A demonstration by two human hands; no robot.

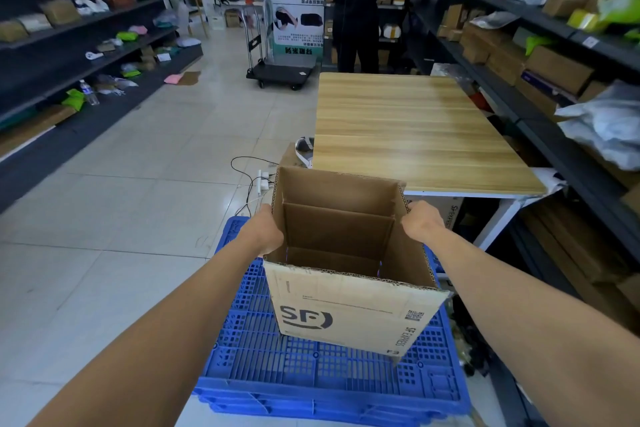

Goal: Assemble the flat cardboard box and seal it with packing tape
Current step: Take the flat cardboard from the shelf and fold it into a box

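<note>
A brown cardboard box (pixel 349 312) printed with a black SF logo stands opened into shape, its top flaps up, over a blue slatted plastic crate (pixel 311 378). Inside, one lower flap is folded across the far part of the bottom. My left hand (pixel 266 232) grips the box's left wall, fingers hidden behind the cardboard. My right hand (pixel 420 224) grips the right wall the same way. No packing tape shows in view.
A wooden-topped table (pixel 415 128) stands just beyond the box. Dark shelves with parcels line both sides. A person in black (pixel 358 3) stands at the far end beside a platform trolley (pixel 280 69). Cables and a power strip (pixel 263 180) lie on the tiled floor.
</note>
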